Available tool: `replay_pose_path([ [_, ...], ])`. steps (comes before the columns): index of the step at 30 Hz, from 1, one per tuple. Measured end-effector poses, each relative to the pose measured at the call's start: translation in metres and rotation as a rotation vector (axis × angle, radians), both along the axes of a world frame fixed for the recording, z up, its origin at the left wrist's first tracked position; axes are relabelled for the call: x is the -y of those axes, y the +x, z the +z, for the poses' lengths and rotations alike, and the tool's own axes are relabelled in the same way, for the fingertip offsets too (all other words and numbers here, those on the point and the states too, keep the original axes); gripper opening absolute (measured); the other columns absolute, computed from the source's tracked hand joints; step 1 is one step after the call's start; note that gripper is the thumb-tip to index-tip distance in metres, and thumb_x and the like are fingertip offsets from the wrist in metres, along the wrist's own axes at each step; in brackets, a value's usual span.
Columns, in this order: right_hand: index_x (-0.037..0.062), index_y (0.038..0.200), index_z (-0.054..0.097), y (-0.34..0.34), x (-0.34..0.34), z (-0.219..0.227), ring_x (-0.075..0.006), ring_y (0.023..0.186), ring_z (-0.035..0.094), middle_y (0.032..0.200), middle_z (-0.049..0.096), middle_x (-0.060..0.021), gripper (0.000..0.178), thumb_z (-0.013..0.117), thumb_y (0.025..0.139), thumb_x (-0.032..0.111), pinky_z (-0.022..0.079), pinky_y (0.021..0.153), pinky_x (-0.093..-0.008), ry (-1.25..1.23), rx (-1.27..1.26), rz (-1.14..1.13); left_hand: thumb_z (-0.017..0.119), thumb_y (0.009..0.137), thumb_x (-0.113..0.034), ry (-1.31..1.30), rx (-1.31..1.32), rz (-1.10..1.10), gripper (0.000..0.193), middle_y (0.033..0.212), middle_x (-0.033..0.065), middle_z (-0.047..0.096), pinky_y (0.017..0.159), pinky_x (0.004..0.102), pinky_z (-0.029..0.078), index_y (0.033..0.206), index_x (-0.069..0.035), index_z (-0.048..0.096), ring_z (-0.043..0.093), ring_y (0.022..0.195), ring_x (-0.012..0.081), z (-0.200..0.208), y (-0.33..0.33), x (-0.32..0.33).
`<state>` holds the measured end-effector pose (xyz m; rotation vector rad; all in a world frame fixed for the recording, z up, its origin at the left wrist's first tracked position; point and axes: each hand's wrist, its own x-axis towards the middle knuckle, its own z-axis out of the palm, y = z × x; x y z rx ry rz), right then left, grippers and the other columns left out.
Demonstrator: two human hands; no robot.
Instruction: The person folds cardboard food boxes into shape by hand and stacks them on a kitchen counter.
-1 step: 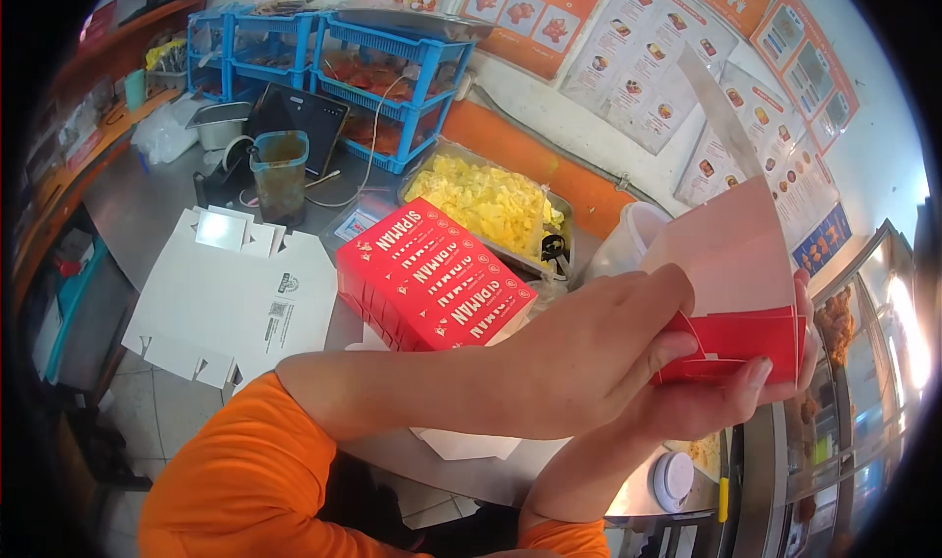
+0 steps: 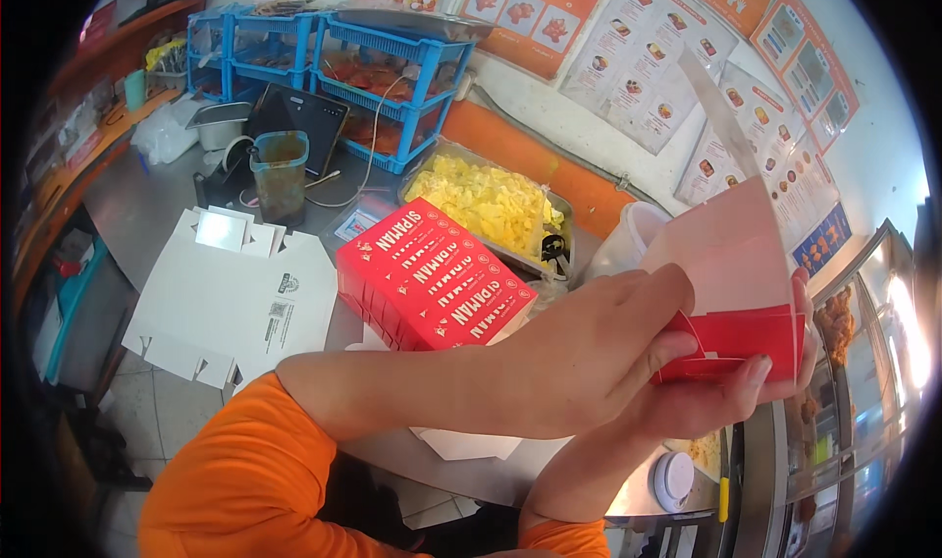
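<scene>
Both my hands hold a red and white cardboard food box [image 2: 736, 337], partly folded, at the right. Its white inside faces up and a long flap rises at the back. My left hand [image 2: 628, 337] pinches the near left corner between thumb and fingers. From below and the right side, my right hand [image 2: 721, 406] grips the same box, thumb on its front wall. Left of my hands, a formed red box [image 2: 437, 278] with white print stands on the steel table. An unfolded carton [image 2: 231, 298] lies flat beside it, white side up.
Behind the red box sits a metal tray [image 2: 561, 205] of crumpled yellow pieces. Blue tiered baskets [image 2: 392, 102], a tablet [image 2: 294, 126] and a brown-stained plastic jug [image 2: 281, 180] stand farther back. A white tub [image 2: 628, 234] is beyond my left hand; a glass food case [image 2: 863, 362] is at right.
</scene>
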<state>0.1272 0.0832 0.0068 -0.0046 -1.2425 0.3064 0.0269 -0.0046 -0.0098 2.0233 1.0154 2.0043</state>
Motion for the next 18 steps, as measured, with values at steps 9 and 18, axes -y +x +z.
replay_pose_path([
  [9, 0.0083, 0.136, 0.046, -0.006, -0.005, 0.001, -0.0466, 0.151, 0.041, 0.149, 0.052, -0.0202, 0.052, 0.059, 0.100, 0.043, 0.034, 0.127, -0.0632, 0.018, 0.021, 0.060, 0.058, 0.107, -0.019, 0.030, -0.070, -0.026, 0.028, 0.103, 0.0288, 0.064, 0.085, 0.0565, 0.048, 0.122, 0.001, 0.047, 0.063, 0.100, 0.0503, 0.005, -0.007, 0.005],
  [18, 0.0054, 0.140, 0.045, -0.017, 0.009, 0.000, -0.0412, 0.155, 0.035, 0.153, 0.048, -0.0196, 0.053, 0.054, 0.103, 0.042, 0.030, 0.127, -0.0584, -0.062, 0.164, 0.060, 0.054, 0.112, -0.017, -0.404, 0.154, -0.342, 0.037, 0.136, 0.0176, 0.058, 0.108, 0.0400, 0.047, 0.141, 0.003, 0.040, 0.055, 0.130, 0.0214, 0.019, -0.019, 0.016],
])
